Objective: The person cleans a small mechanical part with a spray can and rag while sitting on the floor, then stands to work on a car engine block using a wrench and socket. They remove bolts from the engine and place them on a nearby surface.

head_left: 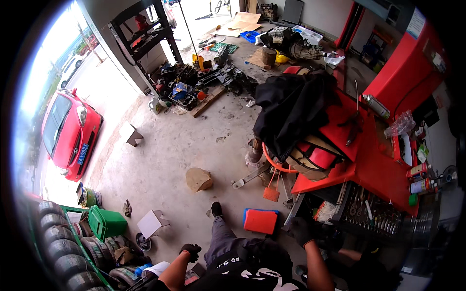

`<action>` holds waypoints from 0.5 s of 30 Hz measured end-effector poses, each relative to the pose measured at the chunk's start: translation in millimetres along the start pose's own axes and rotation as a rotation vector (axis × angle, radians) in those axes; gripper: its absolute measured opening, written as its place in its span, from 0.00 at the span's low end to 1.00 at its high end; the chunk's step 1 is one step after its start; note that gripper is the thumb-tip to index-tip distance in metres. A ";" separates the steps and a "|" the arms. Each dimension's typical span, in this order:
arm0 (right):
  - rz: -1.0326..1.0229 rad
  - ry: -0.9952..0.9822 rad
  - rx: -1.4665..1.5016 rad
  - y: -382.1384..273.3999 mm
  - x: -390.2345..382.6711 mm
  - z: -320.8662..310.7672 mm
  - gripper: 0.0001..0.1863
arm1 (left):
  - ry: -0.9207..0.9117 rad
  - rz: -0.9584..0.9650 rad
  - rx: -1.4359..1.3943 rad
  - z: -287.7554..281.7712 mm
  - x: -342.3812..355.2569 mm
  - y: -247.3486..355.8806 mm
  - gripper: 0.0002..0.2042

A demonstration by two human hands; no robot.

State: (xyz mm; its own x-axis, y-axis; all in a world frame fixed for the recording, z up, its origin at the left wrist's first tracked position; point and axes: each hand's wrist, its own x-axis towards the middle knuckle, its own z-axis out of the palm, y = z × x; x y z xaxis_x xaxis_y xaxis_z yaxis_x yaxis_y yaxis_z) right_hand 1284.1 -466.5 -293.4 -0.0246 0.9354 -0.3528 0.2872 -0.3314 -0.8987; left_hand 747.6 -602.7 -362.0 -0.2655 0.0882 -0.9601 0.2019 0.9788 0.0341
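My left hand (pixel 191 250), in a black glove, hangs low beside my leg. Its fingers are loosely curled, with nothing visible in them. My right hand (pixel 298 231), also gloved in black, is closed at the front edge of a pulled-out drawer (pixel 292 213); its fingertips are hard to make out. This drawer belongs to a red tool cabinet (pixel 383 169) and holds pale items (pixel 324 211). Farther right, wrenches and sockets (pixel 371 213) lie in rows in dark trays. A red flat case (pixel 261 220) with a blue edge rests on the floor left of the drawer.
A black cloth (pixel 296 106) drapes over goods on the cabinet. A wooden stump (pixel 199 179), a small stool (pixel 153 223) and a green bin (pixel 106 223) stand on the floor. Tyres (pixel 63 250) line the left; engine parts (pixel 182 89) lie farther off. A person's arm (pixel 350 254) shows lower right.
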 end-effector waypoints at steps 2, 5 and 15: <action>0.054 -0.029 -0.097 16.6 53.2 9.5 0.07 | -0.080 -0.011 0.043 -3.5 19.9 23.5 0.27; 0.151 -0.139 -0.488 -17.3 106.8 58.7 0.11 | -0.136 -0.121 -0.042 -44.7 30.8 31.0 0.32; -0.039 -0.192 -0.410 -248.3 288.9 237.1 0.18 | -0.256 -0.315 -0.060 -260.3 101.4 130.3 0.33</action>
State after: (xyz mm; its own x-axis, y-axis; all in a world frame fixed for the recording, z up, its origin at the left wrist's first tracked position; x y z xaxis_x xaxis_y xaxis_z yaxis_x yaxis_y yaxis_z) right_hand 978.6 -143.3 -233.9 -0.2087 0.8936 -0.3973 0.6372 -0.1839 -0.7484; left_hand 501.5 -418.2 -382.6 -0.0608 -0.2593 -0.9639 0.0911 0.9602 -0.2640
